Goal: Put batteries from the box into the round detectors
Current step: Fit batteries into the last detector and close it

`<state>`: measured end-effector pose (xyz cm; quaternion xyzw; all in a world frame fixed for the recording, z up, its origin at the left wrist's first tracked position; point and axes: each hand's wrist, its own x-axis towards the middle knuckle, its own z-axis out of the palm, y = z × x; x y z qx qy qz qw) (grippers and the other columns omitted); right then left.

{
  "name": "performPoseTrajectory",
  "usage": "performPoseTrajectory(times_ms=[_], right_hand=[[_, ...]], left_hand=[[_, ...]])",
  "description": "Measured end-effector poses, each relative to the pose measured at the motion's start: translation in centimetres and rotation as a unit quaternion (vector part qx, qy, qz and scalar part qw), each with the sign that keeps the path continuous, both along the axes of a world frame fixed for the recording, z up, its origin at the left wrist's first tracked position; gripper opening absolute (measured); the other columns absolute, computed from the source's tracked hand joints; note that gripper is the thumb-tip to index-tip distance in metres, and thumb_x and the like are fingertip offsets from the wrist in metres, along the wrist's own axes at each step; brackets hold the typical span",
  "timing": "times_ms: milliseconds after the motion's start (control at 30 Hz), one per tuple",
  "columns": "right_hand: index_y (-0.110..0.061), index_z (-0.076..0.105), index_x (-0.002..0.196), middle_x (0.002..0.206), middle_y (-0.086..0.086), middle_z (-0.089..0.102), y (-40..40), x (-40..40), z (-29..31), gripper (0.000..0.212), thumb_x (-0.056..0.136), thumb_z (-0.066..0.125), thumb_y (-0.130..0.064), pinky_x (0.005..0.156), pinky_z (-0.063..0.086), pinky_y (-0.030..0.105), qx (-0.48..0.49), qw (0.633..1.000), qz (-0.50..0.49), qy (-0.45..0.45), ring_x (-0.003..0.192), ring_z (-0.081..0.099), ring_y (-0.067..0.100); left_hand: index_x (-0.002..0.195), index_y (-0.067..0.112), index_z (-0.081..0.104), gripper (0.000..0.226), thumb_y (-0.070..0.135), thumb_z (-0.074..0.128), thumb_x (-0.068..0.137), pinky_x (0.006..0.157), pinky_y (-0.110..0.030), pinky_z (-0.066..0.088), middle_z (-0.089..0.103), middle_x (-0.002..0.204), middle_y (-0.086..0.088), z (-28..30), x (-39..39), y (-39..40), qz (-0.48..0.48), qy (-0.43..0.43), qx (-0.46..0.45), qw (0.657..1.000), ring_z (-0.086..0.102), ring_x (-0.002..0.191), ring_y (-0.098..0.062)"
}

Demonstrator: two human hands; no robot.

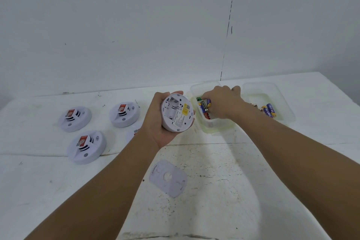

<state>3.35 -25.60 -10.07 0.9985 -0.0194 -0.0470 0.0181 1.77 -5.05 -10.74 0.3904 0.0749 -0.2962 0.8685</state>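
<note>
the right hand [220,103] reaches into the clear plastic box [206,122]; its fingertips seem to pinch one of the small batteries [204,106], though its grip is partly hidden. the left hand [165,122] cups the round white detector [177,113], its empty battery bay turned up, probably ready for loading. a flat white cover plate [168,178] lies on the white table [224,191]; other detectors [86,147] wait at the left.

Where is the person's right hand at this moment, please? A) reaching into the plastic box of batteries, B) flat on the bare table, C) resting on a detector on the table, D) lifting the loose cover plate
A: the right hand reaches into the box among the batteries.
</note>
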Motion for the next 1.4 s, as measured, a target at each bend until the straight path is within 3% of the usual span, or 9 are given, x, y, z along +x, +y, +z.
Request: performPoseTrajectory(times_ms=[167,400,633,833,933,1000,1200,1333,1400], right_hand=[[-0.039,0.065,0.118,0.101,-0.001,0.051,0.3,1.0,-0.3,0.033,0.085,0.065,-0.039,0.085,0.022,0.043,-0.032,0.999,0.008,0.028,0.096,0.046,0.026],[-0.028,0.050,0.122,0.105,0.000,0.050,0.2,1.3,0.0,0.047,0.081,0.070,-0.039,0.089,0.027,0.043,-0.004,1.000,0.006,0.007,0.096,0.048,0.026],[-0.018,0.048,0.122,0.113,0.004,0.052,0.7,0.2,1.4,0.049,0.083,0.072,-0.035,0.090,0.033,0.043,0.093,0.986,-0.044,-0.134,0.105,0.056,0.029],[-0.021,0.050,0.114,0.103,-0.005,0.054,3.6,-4.0,4.5,0.044,0.085,0.068,-0.048,0.085,0.028,0.039,0.282,0.912,-0.059,-0.292,0.094,0.057,0.019],[-0.027,0.050,0.112,0.099,-0.011,0.056,6.6,-7.2,5.3,0.039,0.087,0.067,-0.054,0.087,0.033,0.035,0.381,0.887,-0.033,-0.260,0.086,0.056,0.008],[-0.030,0.052,0.110,0.097,-0.010,0.058,8.3,-9.0,4.9,0.036,0.089,0.066,-0.056,0.076,0.040,0.030,0.451,0.867,-0.025,-0.208,0.074,0.051,0.004],[-0.030,0.063,0.104,0.091,-0.009,0.065,11.4,-11.8,1.8,0.020,0.093,0.067,-0.046,0.059,0.037,0.013,0.548,0.827,-0.012,-0.126,0.063,0.051,-0.003],[-0.029,0.070,0.096,0.083,-0.010,0.065,13.2,-12.5,0.8,0.019,0.093,0.063,-0.046,0.066,0.042,0.023,0.567,0.811,0.005,-0.145,0.070,0.054,0.004],[-0.026,0.073,0.093,0.086,-0.006,0.068,14.0,-12.8,0.5,0.023,0.096,0.057,-0.042,0.071,0.047,0.029,0.538,0.825,0.026,-0.171,0.078,0.059,0.007]], left_hand=[[0.105,0.018,0.073,0.031,0.040,0.054,0.095,0.108,-0.051,0.043,0.070,0.103,-0.009,-0.1,0.3,0.0,-0.005,0.000,0.000,1.000,0.052,0.117,-0.039],[0.103,0.017,0.074,0.032,0.040,0.053,0.094,0.106,-0.051,0.043,0.071,0.101,-0.010,-0.4,0.6,0.2,-0.011,-0.001,-0.007,1.000,0.051,0.117,-0.040],[0.101,0.017,0.076,0.033,0.041,0.054,0.094,0.112,-0.052,0.040,0.071,0.103,-0.011,-0.7,0.3,0.3,-0.006,-0.001,-0.012,1.000,0.052,0.117,-0.041],[0.104,0.016,0.075,0.032,0.038,0.059,0.088,0.103,-0.050,0.045,0.067,0.112,-0.012,-0.1,-0.7,1.3,-0.011,-0.022,-0.032,0.999,0.056,0.112,-0.039],[0.103,0.017,0.074,0.031,0.039,0.056,0.093,0.100,-0.048,0.047,0.068,0.108,-0.011,-0.2,-1.6,2.3,-0.014,-0.033,-0.041,0.999,0.065,0.099,-0.034],[0.098,0.017,0.073,0.029,0.039,0.053,0.095,0.091,-0.044,0.050,0.068,0.099,-0.008,-0.4,-2.4,3.0,-0.018,-0.048,-0.047,0.998,0.067,0.088,-0.028],[0.106,0.019,0.071,0.028,0.036,0.053,0.093,0.073,-0.038,0.056,0.070,0.101,-0.007,-0.6,-4.2,4.8,-0.022,-0.052,-0.059,0.997,0.068,0.088,-0.027],[0.108,0.020,0.070,0.026,0.035,0.054,0.094,0.079,-0.039,0.054,0.068,0.104,-0.010,-1.1,-5.3,6.4,-0.008,-0.039,-0.069,0.997,0.067,0.094,-0.029],[0.109,0.021,0.069,0.025,0.035,0.055,0.093,0.084,-0.041,0.051,0.067,0.109,-0.010,-1.6,-5.6,7.3,-0.006,-0.033,-0.078,0.996,0.065,0.099,-0.029]])
